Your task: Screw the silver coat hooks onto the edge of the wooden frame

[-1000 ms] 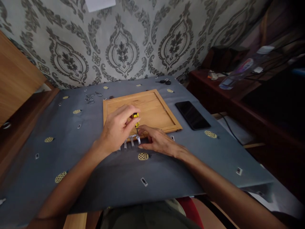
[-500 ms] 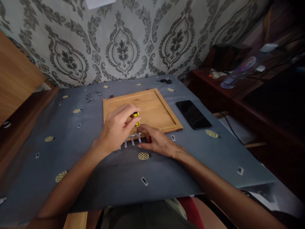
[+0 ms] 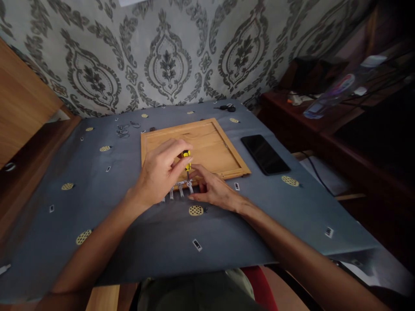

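Observation:
My left hand (image 3: 162,170) is closed round the yellow and black handle of a screwdriver (image 3: 186,160), held upright with its shaft pointing down. The tip meets the right end of a metal hook rack (image 3: 180,189), which lies along the near edge of a wooden framed panel (image 3: 194,140). Several hooks hang from the rack toward me; my left hand partly covers its left end. My right hand (image 3: 214,188) holds the rack's right end, thumb at the lower end of a hook and index finger on the panel's edge by the screwdriver tip.
A black phone (image 3: 265,154) lies right of the panel on the patterned tablecloth (image 3: 136,250). Keys (image 3: 228,108) lie at the back, and small metal hooks or rings (image 3: 123,130) at back left. A plastic bottle (image 3: 340,90) stands on the side desk. Patterned wallpaper covers the wall behind.
The view has shifted slightly. Both hands keep their places on the screwdriver and the hook rack; the screwdriver handle appears turned a little.

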{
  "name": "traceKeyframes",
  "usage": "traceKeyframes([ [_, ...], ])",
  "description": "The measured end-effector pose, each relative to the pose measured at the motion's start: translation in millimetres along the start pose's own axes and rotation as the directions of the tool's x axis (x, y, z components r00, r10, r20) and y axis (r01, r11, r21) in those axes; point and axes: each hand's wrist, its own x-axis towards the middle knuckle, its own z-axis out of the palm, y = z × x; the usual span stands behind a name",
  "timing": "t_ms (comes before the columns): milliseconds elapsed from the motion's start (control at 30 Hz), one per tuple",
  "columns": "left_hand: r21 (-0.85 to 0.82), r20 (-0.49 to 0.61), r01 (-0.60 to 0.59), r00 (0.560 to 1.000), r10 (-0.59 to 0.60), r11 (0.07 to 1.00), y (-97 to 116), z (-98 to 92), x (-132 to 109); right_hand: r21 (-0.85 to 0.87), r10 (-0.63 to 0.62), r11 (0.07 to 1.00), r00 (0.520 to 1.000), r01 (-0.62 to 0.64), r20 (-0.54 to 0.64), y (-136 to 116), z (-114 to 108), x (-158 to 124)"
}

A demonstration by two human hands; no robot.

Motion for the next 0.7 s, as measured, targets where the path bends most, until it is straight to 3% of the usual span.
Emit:
traceKeyframes([
  [700,0.029,0.006,0.001,1.000,-0.001,1.000,0.0,-1.7,-0.7,-0.230,0.076,0.972,0.992,-0.051,0.102,-20.9,-13.8,5.8],
])
